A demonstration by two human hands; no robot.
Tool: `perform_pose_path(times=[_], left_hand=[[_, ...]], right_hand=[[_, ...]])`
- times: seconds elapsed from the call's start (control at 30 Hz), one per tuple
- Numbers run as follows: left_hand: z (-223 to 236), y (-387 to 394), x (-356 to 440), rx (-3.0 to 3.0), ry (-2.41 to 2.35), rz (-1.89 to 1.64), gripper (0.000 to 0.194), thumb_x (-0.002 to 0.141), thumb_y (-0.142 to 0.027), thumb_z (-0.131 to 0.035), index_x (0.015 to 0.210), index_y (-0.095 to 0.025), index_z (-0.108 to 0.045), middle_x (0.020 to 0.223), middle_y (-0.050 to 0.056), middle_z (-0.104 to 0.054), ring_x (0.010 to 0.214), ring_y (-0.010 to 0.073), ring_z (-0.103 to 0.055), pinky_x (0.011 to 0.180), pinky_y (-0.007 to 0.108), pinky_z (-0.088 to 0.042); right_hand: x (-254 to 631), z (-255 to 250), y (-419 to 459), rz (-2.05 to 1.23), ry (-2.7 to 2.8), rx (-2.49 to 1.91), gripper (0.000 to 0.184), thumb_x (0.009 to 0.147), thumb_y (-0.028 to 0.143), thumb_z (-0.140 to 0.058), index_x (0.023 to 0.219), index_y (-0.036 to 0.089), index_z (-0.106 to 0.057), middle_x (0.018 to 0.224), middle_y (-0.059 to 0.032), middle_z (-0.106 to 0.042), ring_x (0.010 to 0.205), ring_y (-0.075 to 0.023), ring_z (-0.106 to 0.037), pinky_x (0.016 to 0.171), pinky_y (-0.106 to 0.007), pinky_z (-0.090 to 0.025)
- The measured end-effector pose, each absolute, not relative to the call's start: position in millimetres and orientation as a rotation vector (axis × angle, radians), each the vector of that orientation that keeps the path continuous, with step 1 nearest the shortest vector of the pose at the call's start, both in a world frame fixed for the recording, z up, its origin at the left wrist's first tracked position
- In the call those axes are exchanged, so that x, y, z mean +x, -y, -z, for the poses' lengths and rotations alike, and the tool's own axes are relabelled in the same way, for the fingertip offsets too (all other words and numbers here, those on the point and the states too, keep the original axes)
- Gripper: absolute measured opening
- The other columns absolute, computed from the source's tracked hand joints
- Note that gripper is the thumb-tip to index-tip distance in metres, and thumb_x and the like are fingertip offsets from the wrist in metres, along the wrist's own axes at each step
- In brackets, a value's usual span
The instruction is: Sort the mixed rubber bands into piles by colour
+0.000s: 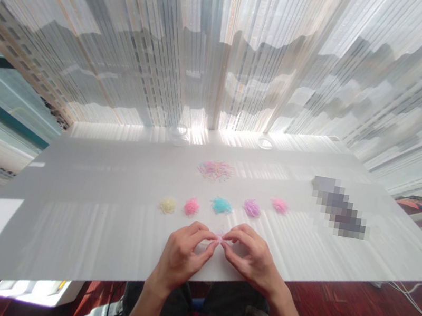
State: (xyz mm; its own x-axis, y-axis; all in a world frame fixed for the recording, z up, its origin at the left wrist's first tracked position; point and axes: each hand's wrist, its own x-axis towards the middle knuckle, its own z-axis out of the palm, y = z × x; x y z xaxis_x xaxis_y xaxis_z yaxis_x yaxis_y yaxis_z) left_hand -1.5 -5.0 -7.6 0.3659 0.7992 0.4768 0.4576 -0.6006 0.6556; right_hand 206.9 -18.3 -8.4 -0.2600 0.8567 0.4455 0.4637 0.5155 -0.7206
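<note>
My left hand (185,250) and my right hand (249,255) meet near the front edge of the white table (105,216). Thumb and fingers of each are pinched together on a tiny pale pink-lilac piece (219,238), too small to make out fully. A few similar pieces show just beyond the fingertips. Past my hands lies a row of small heaps of thin strands: pale yellow (167,205), hot pink (191,207), turquoise (221,205), purple (251,208) and light pink (280,206). Behind them spreads a looser mixed-colour heap (216,170).
Two clear round containers (181,132) (265,143) stand at the table's back edge by a striped sheer curtain (226,64). A blurred-out dark object (339,208) lies at right. Below are a white tray (38,289) at left and white cables (412,302) at right.
</note>
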Motion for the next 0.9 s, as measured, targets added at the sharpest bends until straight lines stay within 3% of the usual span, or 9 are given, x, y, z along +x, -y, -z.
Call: perform_pose_path(times=[0.9], left_hand=[[5.2, 5.4, -1.0, 2.215, -1.115, -1.115, 0.009, 0.097, -0.017, -0.066, 0.098, -0.02, -0.074, 0.087, 0.002, -0.072, 0.066, 0.011, -0.064, 0.057, 0.019, -0.05]], right_hand=[[207.0, 9.9, 19.4, -0.612, 1.857, -1.103, 0.01, 0.094, 0.013, -0.065, 0.099, 0.022, -0.068, 0.089, -0.0029, -0.066, 0.081, -0.0165, -0.064, 0.073, -0.028, -0.053]])
